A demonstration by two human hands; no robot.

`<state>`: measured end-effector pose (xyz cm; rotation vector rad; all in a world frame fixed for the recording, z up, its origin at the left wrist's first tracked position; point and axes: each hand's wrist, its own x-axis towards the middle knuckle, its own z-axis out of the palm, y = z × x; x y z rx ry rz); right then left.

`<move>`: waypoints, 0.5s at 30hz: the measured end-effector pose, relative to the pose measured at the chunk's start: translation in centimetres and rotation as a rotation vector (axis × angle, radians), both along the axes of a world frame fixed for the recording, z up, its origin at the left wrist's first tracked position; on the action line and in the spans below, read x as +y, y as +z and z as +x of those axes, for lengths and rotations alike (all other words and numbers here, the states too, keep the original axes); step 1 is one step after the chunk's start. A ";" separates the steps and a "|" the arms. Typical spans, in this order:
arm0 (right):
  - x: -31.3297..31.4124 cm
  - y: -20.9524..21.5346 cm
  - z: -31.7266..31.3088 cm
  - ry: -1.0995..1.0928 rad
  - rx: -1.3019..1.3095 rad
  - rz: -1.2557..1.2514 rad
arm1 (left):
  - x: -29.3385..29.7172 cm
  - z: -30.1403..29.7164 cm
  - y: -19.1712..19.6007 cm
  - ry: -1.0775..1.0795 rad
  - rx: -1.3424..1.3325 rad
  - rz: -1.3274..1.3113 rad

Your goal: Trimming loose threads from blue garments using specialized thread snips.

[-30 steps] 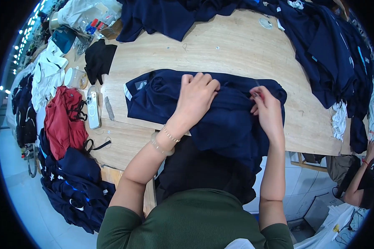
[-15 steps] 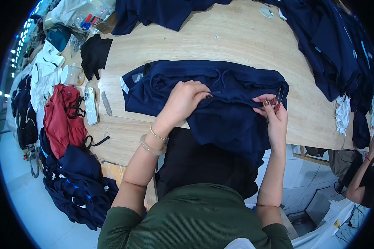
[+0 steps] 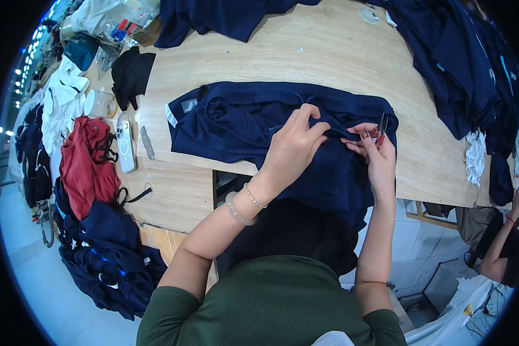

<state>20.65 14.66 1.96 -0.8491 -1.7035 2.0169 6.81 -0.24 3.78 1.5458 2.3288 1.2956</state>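
Observation:
A navy garment with a drawstring waistband [image 3: 242, 138] lies across the table edge, its near part hanging down towards my lap. My left hand [image 3: 294, 141] is over its middle, thumb and forefinger apart, with nothing visible between them. At the garment's right side, my right hand [image 3: 380, 153] has small red-handled thread snips [image 3: 382, 131] tucked in it, blades pointing away from me. The fingertips of that same hand also pinch a fold of the navy cloth. The drawstring is partly covered by my left hand.
On the wooden table [image 3: 328, 49], a phone [image 3: 126, 147] lies at left beside a grey strip [image 3: 147, 143] and red cloth [image 3: 86, 167]. More navy garments [image 3: 455, 75] are heaped at right and the far edge. Another person's arm [image 3: 501, 245] shows at far right.
My left hand has moved right along the garment, towards my right hand, and its pinched fingers have spread. My right hand stays at nearly the same place with the snips.

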 end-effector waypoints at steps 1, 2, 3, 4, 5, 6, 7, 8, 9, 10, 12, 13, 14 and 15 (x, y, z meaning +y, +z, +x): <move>-0.2 0.2 -0.1 -0.001 0.000 0.002 | 0.2 -0.2 -1.0 0.029 0.021 0.072; -0.5 0.7 -0.4 -0.027 0.003 0.008 | 0.4 -0.4 -1.8 0.057 0.043 0.144; -0.7 1.1 -0.5 -0.054 0.005 0.012 | 0.4 -0.7 -1.6 0.080 0.073 0.192; -0.7 1.6 -0.3 -0.054 0.004 0.011 | 0.3 -0.9 -1.6 0.080 0.071 0.191; -0.5 2.0 0.0 -0.091 -0.087 0.145 | 0.2 -1.1 -1.6 0.111 -0.001 0.181; -0.4 2.4 0.1 -0.129 -0.178 0.282 | 0.2 -1.2 -1.6 0.142 -0.073 0.172; -0.4 2.6 0.0 -0.195 -0.286 0.541 | 0.3 -1.3 -1.6 0.152 -0.150 0.180; -0.4 3.0 -0.1 -0.193 -0.286 0.541 | 0.4 -1.5 -1.7 0.154 -0.150 0.180; -0.5 3.7 -0.2 -0.178 -0.296 0.608 | 0.4 -1.6 -1.8 0.161 -0.177 0.159; -0.5 4.3 -0.2 -0.162 -0.307 0.676 | 0.5 -1.8 -1.8 0.169 -0.203 0.138; -0.1 4.5 -0.5 -0.106 -0.291 0.650 | 0.5 -2.0 -1.7 0.165 -0.214 0.123; 0.0 4.3 -0.8 -0.047 -0.257 0.679 | 0.5 -2.1 -1.7 0.160 -0.224 0.107; 0.0 4.2 -1.0 0.012 -0.222 0.708 | 0.5 -2.0 -1.5 0.159 -0.226 0.108; -0.5 4.8 -1.6 0.029 -0.216 0.729 | 0.5 -1.9 -1.4 0.161 -0.230 0.101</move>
